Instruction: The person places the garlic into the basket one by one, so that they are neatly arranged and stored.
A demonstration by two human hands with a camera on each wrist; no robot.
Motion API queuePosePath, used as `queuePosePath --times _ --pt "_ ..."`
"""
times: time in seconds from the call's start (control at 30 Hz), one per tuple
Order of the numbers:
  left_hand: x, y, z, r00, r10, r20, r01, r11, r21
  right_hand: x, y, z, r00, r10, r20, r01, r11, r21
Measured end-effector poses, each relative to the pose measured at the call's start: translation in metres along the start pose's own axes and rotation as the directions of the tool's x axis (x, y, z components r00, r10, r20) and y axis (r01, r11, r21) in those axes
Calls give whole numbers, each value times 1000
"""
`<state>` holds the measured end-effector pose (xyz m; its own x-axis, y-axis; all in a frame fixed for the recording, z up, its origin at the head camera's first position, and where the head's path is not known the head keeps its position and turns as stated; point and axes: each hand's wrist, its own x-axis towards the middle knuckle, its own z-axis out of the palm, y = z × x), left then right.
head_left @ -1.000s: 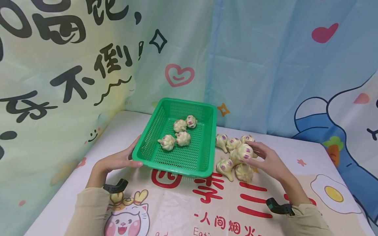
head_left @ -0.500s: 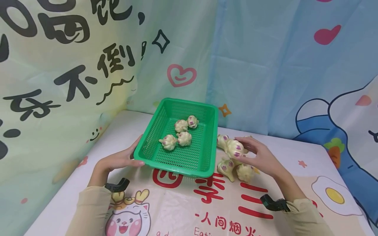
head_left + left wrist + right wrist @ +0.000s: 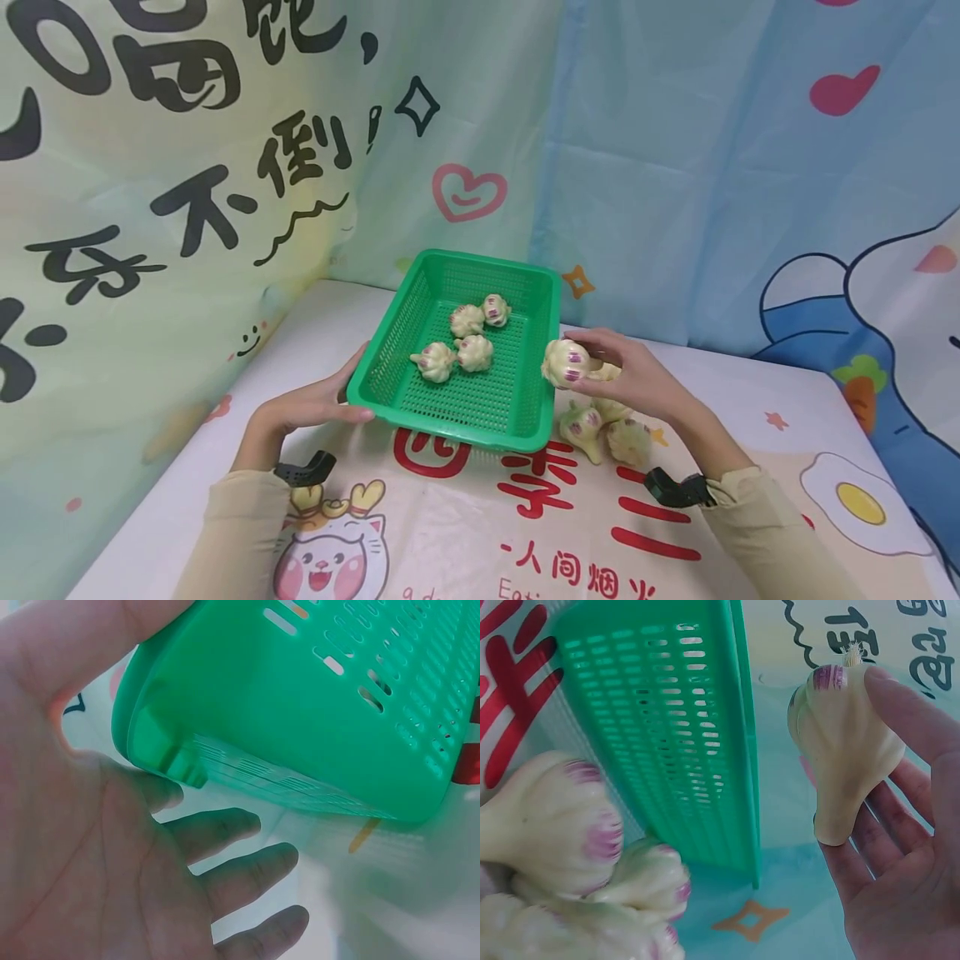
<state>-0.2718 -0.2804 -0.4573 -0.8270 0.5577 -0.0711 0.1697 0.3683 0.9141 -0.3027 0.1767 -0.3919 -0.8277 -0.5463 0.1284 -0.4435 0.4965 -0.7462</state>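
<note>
In the head view a green plastic basket [image 3: 459, 434] stands tilted at the middle of the table, several garlic bulbs [image 3: 433, 362] lying on its floor. My left hand [image 3: 311, 406] holds its near left corner; the left wrist view shows the thumb over the basket's rim [image 3: 131, 697] and the index fingertip below it, the other fingers spread beneath. My right hand [image 3: 637, 375] grips one garlic bulb [image 3: 565, 364] beside the basket's right rim. Up close in the right wrist view, thumb and fingers surround this garlic bulb [image 3: 847, 746], stem end toward the palm side.
Loose garlic bulbs [image 3: 628, 441] lie in a pile right of the basket, partly hidden by my right hand. A printed cloth [image 3: 450, 533] covers the table. Printed curtains [image 3: 637, 192] hang behind and at the left.
My right hand has carried the garlic bulb left from above the pile to the basket's right rim. My left hand keeps its hold on the corner. The head view has shifted slightly.
</note>
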Motion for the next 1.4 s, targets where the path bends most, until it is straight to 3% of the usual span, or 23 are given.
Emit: queuePosePath --times 0.47,0.9,1.4 --pt "3 -1 -2 1000 -6 10 6 1000 2 31 -15 0 998 -21 52 22 999 -24" --pt "2 -2 -5 1000 -11 4 11 1000 9 78 -30 -4 986 -108 128 105 994 26" --pt "0 -3 0 1000 -23 5 23 1000 -16 125 -51 28 982 -81 170 57 988 140"
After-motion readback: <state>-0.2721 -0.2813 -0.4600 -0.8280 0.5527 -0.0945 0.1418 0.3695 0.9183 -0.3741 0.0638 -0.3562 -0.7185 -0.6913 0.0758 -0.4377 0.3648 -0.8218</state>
